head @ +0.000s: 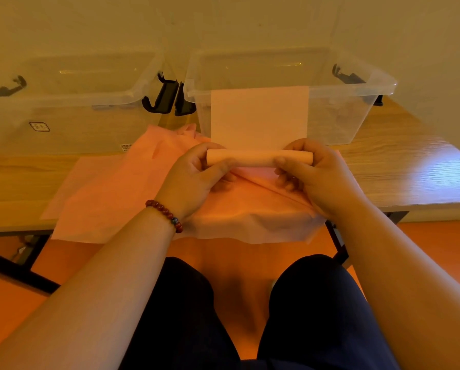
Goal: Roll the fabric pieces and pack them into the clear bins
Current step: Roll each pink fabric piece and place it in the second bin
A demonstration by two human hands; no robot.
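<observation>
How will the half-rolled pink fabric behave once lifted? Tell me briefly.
Probably floppy: its loose sheet drapes against the bin. Likely light: left hand and right hand pinch the roll with fingertips. Released, it may unroll.

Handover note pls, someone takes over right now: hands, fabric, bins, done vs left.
Left hand and right hand each grip an end of a part-made fabric roll. Its unrolled tail lies up against the right bin.
Loose pink pieces are piled on the table.
No rolls plainly visible in the left bin or the right.
Left: finish this roll, bin it, then roll the pile.
</observation>
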